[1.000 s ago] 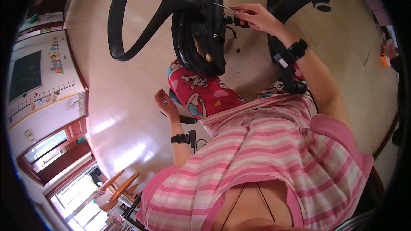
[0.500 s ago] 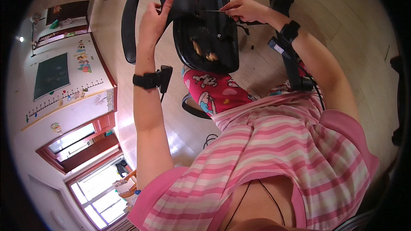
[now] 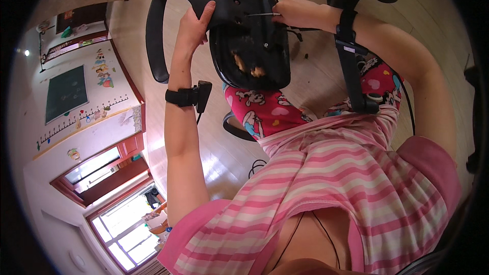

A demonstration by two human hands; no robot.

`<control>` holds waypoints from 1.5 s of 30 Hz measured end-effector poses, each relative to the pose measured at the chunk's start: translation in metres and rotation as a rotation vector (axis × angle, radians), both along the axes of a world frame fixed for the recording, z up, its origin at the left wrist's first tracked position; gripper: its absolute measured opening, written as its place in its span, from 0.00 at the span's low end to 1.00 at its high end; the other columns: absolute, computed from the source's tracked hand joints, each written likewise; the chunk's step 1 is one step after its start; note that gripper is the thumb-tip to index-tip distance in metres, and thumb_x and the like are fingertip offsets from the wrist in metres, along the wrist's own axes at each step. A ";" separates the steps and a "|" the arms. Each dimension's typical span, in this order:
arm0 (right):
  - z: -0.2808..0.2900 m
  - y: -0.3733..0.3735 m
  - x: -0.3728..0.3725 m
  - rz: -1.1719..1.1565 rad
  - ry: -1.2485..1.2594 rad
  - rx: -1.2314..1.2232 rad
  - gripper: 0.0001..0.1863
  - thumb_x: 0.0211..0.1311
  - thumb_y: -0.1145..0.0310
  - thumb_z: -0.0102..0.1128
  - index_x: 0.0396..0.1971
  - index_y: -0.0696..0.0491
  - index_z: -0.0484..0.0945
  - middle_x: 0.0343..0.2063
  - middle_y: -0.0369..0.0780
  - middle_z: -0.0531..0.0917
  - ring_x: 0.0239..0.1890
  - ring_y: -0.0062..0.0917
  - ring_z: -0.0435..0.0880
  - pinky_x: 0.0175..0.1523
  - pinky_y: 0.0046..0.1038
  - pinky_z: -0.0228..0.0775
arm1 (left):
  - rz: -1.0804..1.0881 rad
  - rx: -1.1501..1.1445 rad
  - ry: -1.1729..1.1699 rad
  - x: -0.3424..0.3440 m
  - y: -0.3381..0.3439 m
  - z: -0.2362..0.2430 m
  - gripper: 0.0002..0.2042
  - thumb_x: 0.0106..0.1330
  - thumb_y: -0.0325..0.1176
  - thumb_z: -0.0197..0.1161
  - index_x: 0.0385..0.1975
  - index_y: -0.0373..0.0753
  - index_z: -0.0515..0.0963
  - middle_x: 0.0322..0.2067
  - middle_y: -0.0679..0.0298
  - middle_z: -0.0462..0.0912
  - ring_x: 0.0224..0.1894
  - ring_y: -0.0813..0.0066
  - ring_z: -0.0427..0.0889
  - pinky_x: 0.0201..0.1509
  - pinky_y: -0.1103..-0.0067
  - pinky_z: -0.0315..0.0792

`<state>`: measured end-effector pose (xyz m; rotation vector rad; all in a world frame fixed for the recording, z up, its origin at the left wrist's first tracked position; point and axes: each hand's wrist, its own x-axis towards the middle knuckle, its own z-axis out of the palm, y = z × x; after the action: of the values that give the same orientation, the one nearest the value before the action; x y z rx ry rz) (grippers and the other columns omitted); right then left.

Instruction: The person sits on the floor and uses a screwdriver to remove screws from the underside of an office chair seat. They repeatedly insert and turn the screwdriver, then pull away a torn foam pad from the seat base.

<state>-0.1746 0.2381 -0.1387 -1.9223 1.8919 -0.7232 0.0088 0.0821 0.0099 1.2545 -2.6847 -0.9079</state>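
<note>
Black plastic is looping through the upper left as the armrest [image 3: 155, 35], and our left hand [image 3: 192, 29] is clasping its stem [image 3: 220, 4], thumb on top. At upper centre, the glossy seat [image 3: 226, 53] is running lengthwise down the frame, tan patches [image 3: 257, 72] showing through. Over its right side, a slim metal rod [image 3: 262, 14] is pointing level leftward, toward the armrest's holes [image 3: 238, 20]; our nearer right hand [image 3: 299, 12] is pinching it, fingertips partly hidden.

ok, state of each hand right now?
Left hand: closed on the black chair armrest, thumb visible, other fingers mostly hidden.
Right hand: closed, holding a thin metal tool; exact type can't be told.
</note>
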 end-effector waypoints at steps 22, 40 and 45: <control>0.056 -0.009 0.000 -0.083 -0.619 0.778 0.20 0.74 0.54 0.46 0.41 0.58 0.77 0.15 0.32 0.70 0.10 0.16 0.64 0.11 0.17 0.52 | -0.036 -0.044 0.017 0.003 -0.002 -0.001 0.34 0.62 0.63 0.57 0.35 0.28 0.74 0.16 0.58 0.76 0.12 0.72 0.76 0.14 0.80 0.69; 0.067 -0.023 -0.014 -0.051 -0.355 0.755 0.13 0.66 0.62 0.58 0.32 0.57 0.81 0.17 0.37 0.76 0.13 0.19 0.71 0.14 0.18 0.62 | -0.922 -1.015 -0.079 -0.036 0.022 -0.046 0.15 0.58 0.42 0.65 0.43 0.44 0.78 0.45 0.58 0.80 0.51 0.63 0.79 0.66 0.62 0.61; 0.075 -0.030 -0.024 -0.156 -0.886 0.937 0.11 0.63 0.63 0.56 0.23 0.52 0.77 0.12 0.26 0.66 0.10 0.08 0.56 0.12 0.12 0.44 | -0.998 -0.853 -0.421 -0.057 0.024 -0.054 0.06 0.59 0.35 0.62 0.33 0.47 0.84 0.31 0.62 0.85 0.39 0.64 0.85 0.50 0.68 0.75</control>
<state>-0.1984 0.2080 -0.0639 -0.6936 1.3868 -0.4568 -0.0482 0.1064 -0.0440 -0.1300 -3.3360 0.6298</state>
